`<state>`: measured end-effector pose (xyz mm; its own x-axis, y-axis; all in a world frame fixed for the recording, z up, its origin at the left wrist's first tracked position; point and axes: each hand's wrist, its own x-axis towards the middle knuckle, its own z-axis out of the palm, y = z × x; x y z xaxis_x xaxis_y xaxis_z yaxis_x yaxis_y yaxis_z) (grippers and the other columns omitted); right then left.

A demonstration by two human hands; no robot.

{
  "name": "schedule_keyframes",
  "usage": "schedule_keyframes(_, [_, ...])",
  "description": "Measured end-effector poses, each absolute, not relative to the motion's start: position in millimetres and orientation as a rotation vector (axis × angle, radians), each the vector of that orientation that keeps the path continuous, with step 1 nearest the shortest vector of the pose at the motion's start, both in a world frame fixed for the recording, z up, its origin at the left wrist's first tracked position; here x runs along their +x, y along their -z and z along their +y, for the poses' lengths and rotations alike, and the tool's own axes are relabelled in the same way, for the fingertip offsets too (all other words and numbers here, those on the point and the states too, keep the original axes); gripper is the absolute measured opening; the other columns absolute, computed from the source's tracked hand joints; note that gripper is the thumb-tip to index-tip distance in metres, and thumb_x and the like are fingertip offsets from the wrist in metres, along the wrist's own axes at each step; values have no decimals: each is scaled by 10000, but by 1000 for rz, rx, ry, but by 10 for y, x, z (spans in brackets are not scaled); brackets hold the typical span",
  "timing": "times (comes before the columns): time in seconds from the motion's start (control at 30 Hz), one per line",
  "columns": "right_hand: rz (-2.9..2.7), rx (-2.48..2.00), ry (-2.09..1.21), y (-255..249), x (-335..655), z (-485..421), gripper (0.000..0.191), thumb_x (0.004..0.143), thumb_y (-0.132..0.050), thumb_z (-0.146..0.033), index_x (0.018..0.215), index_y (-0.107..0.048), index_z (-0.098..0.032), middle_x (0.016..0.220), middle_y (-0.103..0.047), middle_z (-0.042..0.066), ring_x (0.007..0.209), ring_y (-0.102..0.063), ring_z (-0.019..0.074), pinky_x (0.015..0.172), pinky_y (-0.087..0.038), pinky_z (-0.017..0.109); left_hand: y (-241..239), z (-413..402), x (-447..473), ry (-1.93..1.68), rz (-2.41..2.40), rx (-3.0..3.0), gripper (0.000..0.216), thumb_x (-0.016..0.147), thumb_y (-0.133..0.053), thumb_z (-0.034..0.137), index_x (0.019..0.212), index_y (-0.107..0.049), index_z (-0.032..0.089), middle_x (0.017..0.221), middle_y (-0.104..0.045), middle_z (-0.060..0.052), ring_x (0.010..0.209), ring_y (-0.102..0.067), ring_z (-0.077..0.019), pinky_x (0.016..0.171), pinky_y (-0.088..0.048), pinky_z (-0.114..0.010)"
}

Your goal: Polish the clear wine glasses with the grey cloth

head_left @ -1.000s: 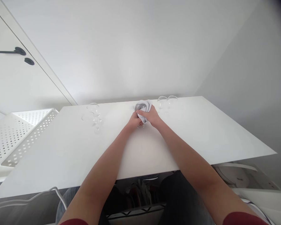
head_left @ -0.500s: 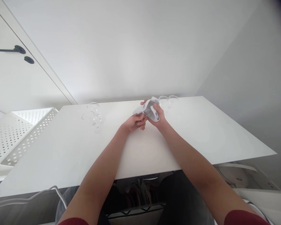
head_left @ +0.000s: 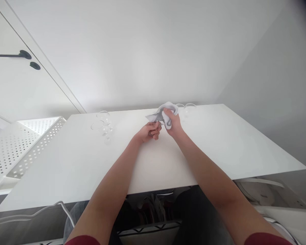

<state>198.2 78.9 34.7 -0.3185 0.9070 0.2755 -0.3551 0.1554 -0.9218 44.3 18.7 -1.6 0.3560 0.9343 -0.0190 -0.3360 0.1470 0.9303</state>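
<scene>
Both my hands meet over the far middle of a white table. My right hand is closed around a pale grey cloth wrapped over the bowl of a clear glass, which the cloth mostly hides. My left hand is closed just below it, pinching what looks like the glass's stem or foot. Two clear glasses stand on the table to the left, and two more stand behind my right hand by the wall.
A white perforated rack sits off the table's left edge. A door with a dark handle is at upper left. The table backs onto a plain wall. A white cable runs below the near edge.
My right hand with the cloth has risen and turned to the right around the glass. My left hand has shifted slightly lower on the glass. The camera tilted a little.
</scene>
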Motion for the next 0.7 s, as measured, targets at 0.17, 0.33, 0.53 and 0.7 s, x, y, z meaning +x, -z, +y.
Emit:
schedule_keyframes(0.17, [-1309, -518, -1623, -341, 1989, 839, 402, 766, -765, -582, 910, -693, -214, 904, -717, 44, 794, -676, 195, 687, -579, 317, 25, 202, 390, -989, 728, 953, 424, 888, -736, 557, 775, -607, 169, 532, -278, 76, 456, -361, -87, 493, -397, -231])
schedule_keyframes(0.33, [-1390, -888, -1000, -286, 1928, 757, 276, 777, -782, -455, 805, -675, -202, 745, -682, 27, 716, -637, 192, 658, -547, 324, 58, 223, 394, -1006, 763, 924, 419, 873, -757, 535, 755, -610, 161, 558, -264, 75, 484, -357, -90, 514, -434, -240])
schedule_keyframes(0.53, [-1640, -787, -798, -280, 2029, 815, 139, 799, -719, -360, 811, -668, -232, 735, -656, 11, 683, -584, 188, 667, -525, 347, 37, 185, 414, -930, 764, 959, 419, 873, -755, 549, 792, -652, 152, 572, -268, 69, 492, -374, -94, 514, -444, -251])
schedule_keyframes(0.7, [-1274, -685, -1404, -329, 2063, 907, 301, 778, -740, -483, 715, -588, -232, 672, -596, 6, 693, -603, 190, 674, -544, 334, 17, 175, 418, -876, 753, 1028, 428, 903, -717, 566, 780, -626, 166, 566, -317, 60, 471, -396, -99, 517, -459, -279])
